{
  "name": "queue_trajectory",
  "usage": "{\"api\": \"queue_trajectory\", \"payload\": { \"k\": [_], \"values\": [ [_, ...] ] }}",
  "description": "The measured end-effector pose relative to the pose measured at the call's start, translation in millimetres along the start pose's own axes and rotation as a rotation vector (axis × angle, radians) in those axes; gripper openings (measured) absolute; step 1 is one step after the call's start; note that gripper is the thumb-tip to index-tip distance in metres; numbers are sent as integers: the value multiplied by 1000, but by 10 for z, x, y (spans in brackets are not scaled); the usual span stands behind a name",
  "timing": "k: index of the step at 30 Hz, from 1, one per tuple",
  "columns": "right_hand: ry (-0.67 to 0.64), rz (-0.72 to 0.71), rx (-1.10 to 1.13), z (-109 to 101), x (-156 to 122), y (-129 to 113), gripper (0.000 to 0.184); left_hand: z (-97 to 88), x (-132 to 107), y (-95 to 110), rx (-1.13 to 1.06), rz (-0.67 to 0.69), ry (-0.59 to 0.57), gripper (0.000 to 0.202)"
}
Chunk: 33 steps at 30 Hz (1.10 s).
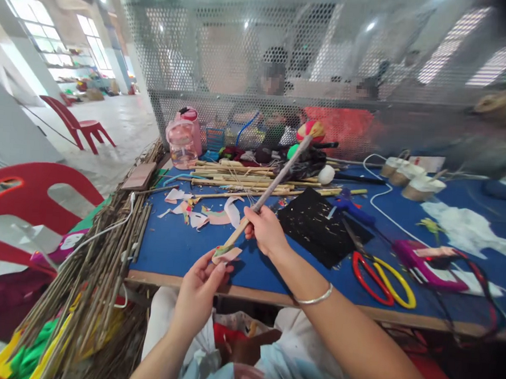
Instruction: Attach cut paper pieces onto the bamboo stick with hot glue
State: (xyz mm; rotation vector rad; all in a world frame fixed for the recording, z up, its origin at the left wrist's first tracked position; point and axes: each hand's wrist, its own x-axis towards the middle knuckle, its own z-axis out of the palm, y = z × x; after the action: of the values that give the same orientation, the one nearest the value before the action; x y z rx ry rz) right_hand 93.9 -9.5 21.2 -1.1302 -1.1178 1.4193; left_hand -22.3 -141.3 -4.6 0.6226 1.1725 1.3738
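Slanting up and away over the blue tabletop (163, 258) is a long thin wooden stick (277, 182). Fingers of my right hand (265, 230) wrap round its lower part. At the near end, my left hand (202, 283) pinches a small strip of pale, partly coloured material (227, 255) against the stick. Whether the strip is paper or cloth I cannot tell. Several torn scraps (204, 212) of similar look lie just beyond the hands. A black cloth (319, 228) with light shavings on it spreads to the right of my right hand.
Scissors (382, 280) with one red and one yellow handle lie at right, near a hot glue gun (352, 210). Cut sticks (236, 177) stretch across the back, before a perforated metal screen (227, 50). Bundled twigs (102, 266) and a red chair (33, 199) stand left.
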Motion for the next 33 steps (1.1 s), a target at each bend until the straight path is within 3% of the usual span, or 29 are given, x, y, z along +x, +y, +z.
{"api": "queue_trajectory", "payload": {
  "k": [5,11,14,16,20,24,27,33],
  "values": [
    [-44,-17,9,-40,-89,-15,19,29,34,32,-93,-94,-53,60],
    [-113,-70,81,-140,-201,-16,24,50,-75,-9,21,1,-124,77],
    [-162,-97,102,-182,-257,-35,26,-6,-155,-28,75,-18,-164,85],
    [-183,-116,101,-203,-296,-63,26,-83,-207,-34,184,-46,-130,78],
    [-156,-162,26,-224,-359,-126,26,-212,-278,16,563,3,-46,40],
    [-129,-175,-40,-210,-415,-166,26,-150,-273,124,572,-10,-243,38],
    [-125,-155,-77,-188,-464,-194,25,-51,-227,161,452,-24,-297,37],
    [-84,-102,-207,-211,-485,-206,25,61,-173,93,285,-197,-478,40]
  ]
}}
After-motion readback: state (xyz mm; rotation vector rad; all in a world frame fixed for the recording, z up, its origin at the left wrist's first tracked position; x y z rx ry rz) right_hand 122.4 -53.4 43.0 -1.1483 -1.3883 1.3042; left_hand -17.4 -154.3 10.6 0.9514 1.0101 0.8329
